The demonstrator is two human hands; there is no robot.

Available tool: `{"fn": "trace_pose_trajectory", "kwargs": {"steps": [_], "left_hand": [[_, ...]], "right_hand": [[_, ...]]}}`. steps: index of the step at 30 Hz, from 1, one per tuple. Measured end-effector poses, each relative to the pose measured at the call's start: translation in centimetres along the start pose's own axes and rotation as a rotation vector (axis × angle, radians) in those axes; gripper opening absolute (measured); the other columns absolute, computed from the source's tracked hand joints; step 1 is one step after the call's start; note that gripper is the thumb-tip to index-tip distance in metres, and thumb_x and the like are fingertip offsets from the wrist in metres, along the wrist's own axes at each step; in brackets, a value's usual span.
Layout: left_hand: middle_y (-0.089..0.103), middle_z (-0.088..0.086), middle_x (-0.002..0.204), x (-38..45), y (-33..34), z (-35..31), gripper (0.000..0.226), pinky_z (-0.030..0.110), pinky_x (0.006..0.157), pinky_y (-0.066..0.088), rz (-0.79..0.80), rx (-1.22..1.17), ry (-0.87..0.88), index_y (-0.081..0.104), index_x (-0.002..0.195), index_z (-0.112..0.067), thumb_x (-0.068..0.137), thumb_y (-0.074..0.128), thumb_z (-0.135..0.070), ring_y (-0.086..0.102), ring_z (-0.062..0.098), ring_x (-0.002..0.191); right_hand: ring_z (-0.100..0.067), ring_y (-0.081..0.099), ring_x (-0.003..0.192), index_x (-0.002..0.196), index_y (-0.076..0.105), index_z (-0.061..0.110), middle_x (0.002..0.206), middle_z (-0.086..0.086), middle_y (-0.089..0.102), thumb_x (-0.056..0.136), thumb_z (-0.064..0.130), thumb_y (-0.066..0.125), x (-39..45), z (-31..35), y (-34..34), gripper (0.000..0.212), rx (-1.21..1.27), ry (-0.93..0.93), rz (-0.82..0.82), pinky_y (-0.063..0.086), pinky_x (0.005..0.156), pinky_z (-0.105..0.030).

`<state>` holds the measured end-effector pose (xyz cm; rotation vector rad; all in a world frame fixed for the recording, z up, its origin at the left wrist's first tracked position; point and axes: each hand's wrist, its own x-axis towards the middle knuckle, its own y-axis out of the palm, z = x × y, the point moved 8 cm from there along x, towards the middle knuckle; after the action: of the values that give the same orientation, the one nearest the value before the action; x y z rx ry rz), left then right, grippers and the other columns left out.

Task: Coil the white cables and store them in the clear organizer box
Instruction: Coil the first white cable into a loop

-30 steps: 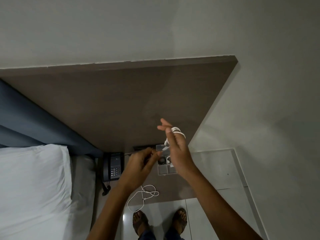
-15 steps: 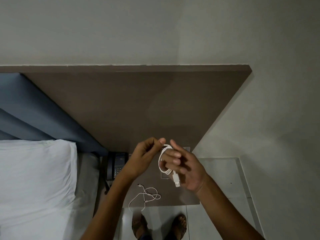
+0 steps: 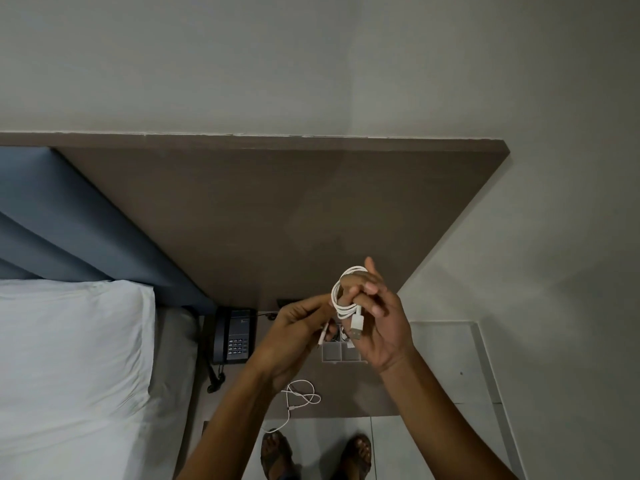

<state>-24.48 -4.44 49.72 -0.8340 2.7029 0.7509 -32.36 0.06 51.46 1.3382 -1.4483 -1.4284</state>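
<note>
Above the clear organizer box [image 3: 341, 353] on the counter [image 3: 360, 393], the right hand [image 3: 381, 327] carries a white cable [image 3: 343, 299] coiled round its fingers (USB plug hanging below the loops). Just left of the box, the left hand [image 3: 294, 334] pinches the cable's free end. A second white cable [image 3: 301, 398] lies loose on the counter, nearer the person than the box, with a black telephone [image 3: 232, 336] further left.

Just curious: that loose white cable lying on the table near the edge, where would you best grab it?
Probably the loose white cable is best pinched from above at its tangled loops, where several strands cross. It lies flat on the table, and one end trails past the near edge.
</note>
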Motion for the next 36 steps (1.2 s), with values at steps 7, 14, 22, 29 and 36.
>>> {"fn": "trace_pose_trajectory", "kwargs": {"steps": [7, 14, 22, 29, 36], "left_hand": [[0.077, 0.009, 0.081, 0.0, -2.1, 0.5, 0.018, 0.018, 0.058, 0.055, -0.157, -0.045, -0.103, 0.084, 0.101, -0.003, 0.092, 0.072, -0.014, 0.065, 0.009, 0.06], [0.079, 0.017, 0.095, -0.4, -2.2, -1.1, 0.023, 0.023, 0.068, 0.06, -0.115, 0.077, -0.042, 0.079, 0.115, -0.002, 0.101, 0.063, -0.007, 0.07, 0.018, 0.078], [0.074, 0.018, 0.087, 0.4, -2.6, -1.1, 0.021, 0.023, 0.069, 0.059, -0.144, 0.087, -0.036, 0.079, 0.113, 0.0, 0.097, 0.066, 0.001, 0.062, 0.021, 0.074], [0.078, 0.027, 0.105, 0.4, -2.0, -1.2, 0.025, 0.034, 0.091, 0.06, -0.096, 0.088, 0.01, 0.082, 0.108, -0.004, 0.092, 0.073, -0.021, 0.067, 0.027, 0.093], [0.078, 0.024, 0.114, 0.2, -2.1, -0.4, 0.022, 0.057, 0.115, 0.047, -0.054, 0.156, -0.044, 0.079, 0.113, 0.0, 0.097, 0.071, -0.012, 0.066, 0.047, 0.122]], "right_hand": [[-0.005, 0.017, 0.044, 0.061, 0.044, 0.018, 0.058, 0.0, 0.053, 0.112, 0.032, 0.043, 0.7, 0.3, -1.9, 0.053, -0.211, -0.009, -0.126, 0.049, 0.051, -0.02], [-0.007, 0.019, 0.042, 0.054, 0.044, 0.021, 0.05, 0.004, 0.044, 0.112, 0.03, 0.045, 0.9, 0.8, -1.9, 0.059, -0.338, -0.045, -0.165, 0.037, 0.045, -0.016], [-0.007, 0.021, 0.041, 0.052, 0.042, 0.021, 0.05, 0.004, 0.044, 0.112, 0.029, 0.048, 0.9, 0.8, -1.5, 0.061, -0.371, -0.052, -0.116, 0.036, 0.043, -0.017], [-0.008, 0.021, 0.039, 0.051, 0.041, 0.022, 0.048, 0.006, 0.041, 0.109, 0.029, 0.053, 0.8, 1.3, -1.6, 0.06, -0.438, -0.084, -0.108, 0.034, 0.042, -0.018], [-0.009, 0.033, 0.037, 0.05, 0.034, 0.023, 0.045, 0.006, 0.036, 0.105, 0.034, 0.059, -0.4, 1.6, -3.1, 0.061, -0.693, -0.144, -0.217, 0.057, 0.08, -0.028]]}}
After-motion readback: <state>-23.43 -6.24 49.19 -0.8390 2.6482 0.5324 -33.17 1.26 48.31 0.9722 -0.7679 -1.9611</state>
